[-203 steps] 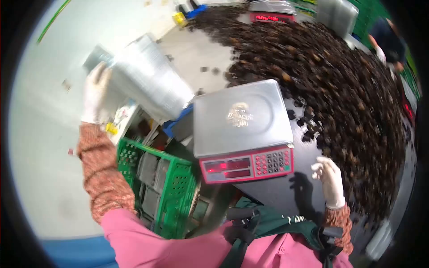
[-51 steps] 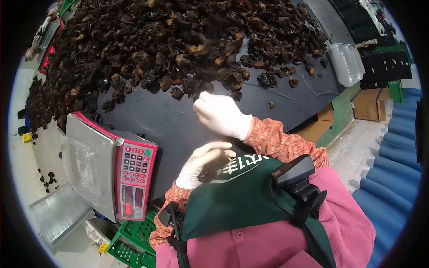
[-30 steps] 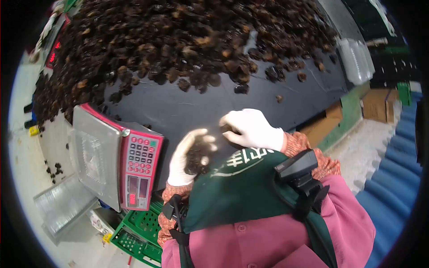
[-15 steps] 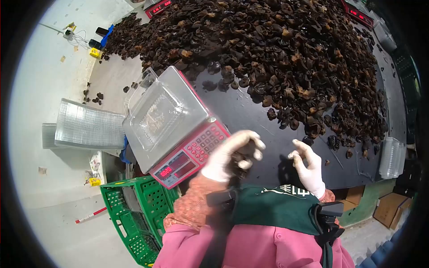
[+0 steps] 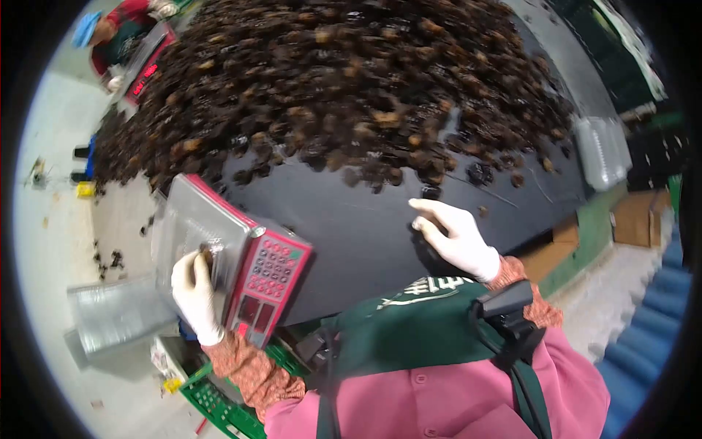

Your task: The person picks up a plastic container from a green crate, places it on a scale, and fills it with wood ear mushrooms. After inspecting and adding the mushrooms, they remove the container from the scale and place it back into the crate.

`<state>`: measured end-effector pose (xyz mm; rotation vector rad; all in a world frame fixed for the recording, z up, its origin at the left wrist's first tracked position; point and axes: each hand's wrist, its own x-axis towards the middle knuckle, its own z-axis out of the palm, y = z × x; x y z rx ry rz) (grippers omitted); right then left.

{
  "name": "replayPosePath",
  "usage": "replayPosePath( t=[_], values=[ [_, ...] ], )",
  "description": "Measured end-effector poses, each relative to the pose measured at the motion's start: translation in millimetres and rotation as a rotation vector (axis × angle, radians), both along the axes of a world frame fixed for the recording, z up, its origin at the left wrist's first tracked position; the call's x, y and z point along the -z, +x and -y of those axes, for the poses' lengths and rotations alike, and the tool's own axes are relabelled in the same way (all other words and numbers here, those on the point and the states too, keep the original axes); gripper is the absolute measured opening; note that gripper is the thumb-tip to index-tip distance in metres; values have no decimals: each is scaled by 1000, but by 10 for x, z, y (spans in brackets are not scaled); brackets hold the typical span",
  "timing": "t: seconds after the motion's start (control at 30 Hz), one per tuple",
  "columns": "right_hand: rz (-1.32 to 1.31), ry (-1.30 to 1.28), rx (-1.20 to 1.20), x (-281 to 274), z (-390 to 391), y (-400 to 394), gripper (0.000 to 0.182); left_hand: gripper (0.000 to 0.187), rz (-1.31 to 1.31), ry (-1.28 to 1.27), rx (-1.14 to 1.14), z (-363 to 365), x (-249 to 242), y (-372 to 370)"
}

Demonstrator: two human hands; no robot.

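Observation:
My left hand, in a white glove, is over the clear plastic tray on the red electronic scale. Its fingers are bent together around a brown piece of wood ear mushroom, partly hidden by the fingertips. My right hand, gloved too, hovers above the black tabletop. Its index finger and thumb are apart, and nothing shows between them. Just beyond its fingertips lies a dark mushroom piece. A large heap of wood ear mushrooms covers the far side, blurred by motion.
Stacked clear trays stand left of the scale, above a green crate. More clear containers sit at the right edge. At the far left a co-worker in a blue cap is beside another scale. Cardboard boxes are at right.
My left hand has moved left from the table with mushroom pieces, to over the tray on the scale. My right hand stays above the table. The view has turned, bringing a co-worker into sight.

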<state>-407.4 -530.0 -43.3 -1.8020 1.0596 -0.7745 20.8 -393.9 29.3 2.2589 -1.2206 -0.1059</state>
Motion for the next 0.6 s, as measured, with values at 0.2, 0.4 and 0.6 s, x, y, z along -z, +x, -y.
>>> replayPosePath(
  t=[0.2, 0.4, 0.6],
  values=[
    [-173, -563, 287, -19, 717, -137, 26, 41, 316, -220, -30, 141, -277, -481],
    [-570, -671, 132, 382, 1075, 518, 46, 41, -470, -83, 275, 711, -59, -1559],
    [-486, -678, -290, 306, 342, 263, 57, 86, -264, -65, 468, 760, 1115, -2113]
  ],
)
